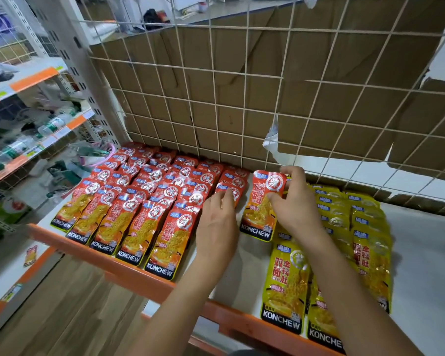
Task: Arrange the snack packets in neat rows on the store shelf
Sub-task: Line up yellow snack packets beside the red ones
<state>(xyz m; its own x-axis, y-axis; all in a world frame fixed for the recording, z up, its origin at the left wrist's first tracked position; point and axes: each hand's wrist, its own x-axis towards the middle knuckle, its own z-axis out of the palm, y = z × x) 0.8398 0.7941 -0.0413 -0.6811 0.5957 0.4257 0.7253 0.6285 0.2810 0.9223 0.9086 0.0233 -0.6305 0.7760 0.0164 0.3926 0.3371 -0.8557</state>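
Red packet (261, 209) pinched in right hand (294, 204), thumb and fingers near its top. Left hand (217, 222) flat, fingers straight, steadying short red row (231, 187) left of grip. Yellow rows (365, 227) right of grip. Best bet: lay it square, overlapping, edges parallel, on shelf (249, 263).

Shelf lane (248, 265) seemingly free, packets (139, 222) flanking, grid (216, 98) behind

The right hand (296, 204) is covering the right edge of the red foil snack packet (261, 209) it is pinching, and its forearm (344, 278) is hiding parts of the yellow foil snack packets (285, 281). The left hand (217, 227) is covering most of one row of red packets (231, 187). Goods on the white side shelves (36, 75) are blurring past recognition.
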